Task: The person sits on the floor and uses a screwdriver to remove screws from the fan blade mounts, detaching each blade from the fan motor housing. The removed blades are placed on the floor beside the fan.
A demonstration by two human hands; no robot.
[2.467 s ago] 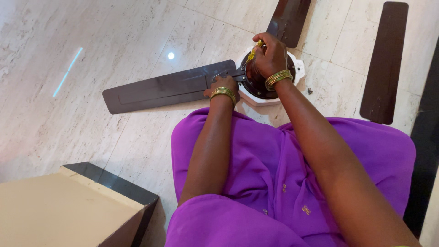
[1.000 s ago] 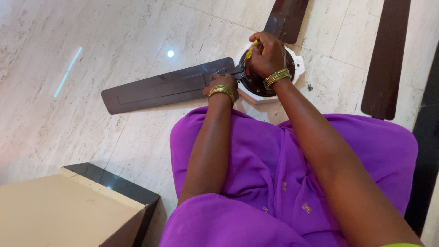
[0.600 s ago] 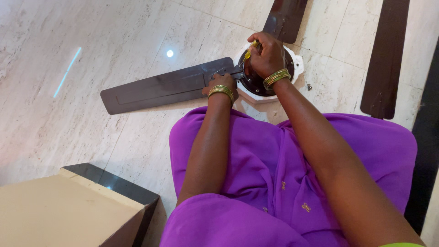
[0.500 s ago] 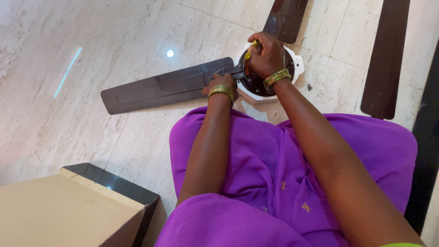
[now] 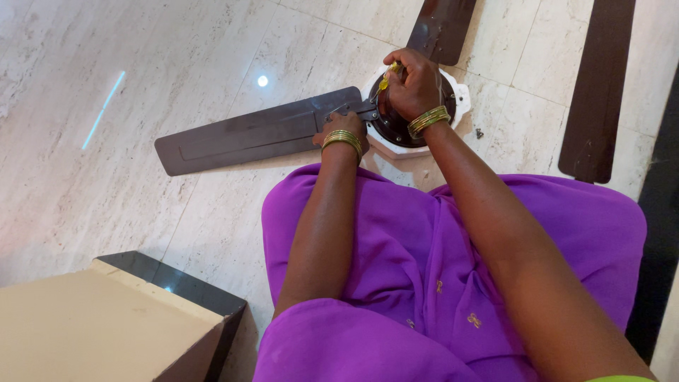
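change: almost none; blade [image 5: 247,136] shifted slightly left.
right hand [image 5: 416,88]: clenched round yellow screwdriver [image 5: 386,78] over fan motor [image 5: 396,131].
left hand [image 5: 344,127]: pressed on blade root; grip hidden.
step: blade screw being driven, seemingly.
next: tip kept seated, blade held steady.

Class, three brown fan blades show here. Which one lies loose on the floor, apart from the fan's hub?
The fan blade at the far right. It lies alone on the floor tiles, while the long left blade and the top blade both meet the hub.
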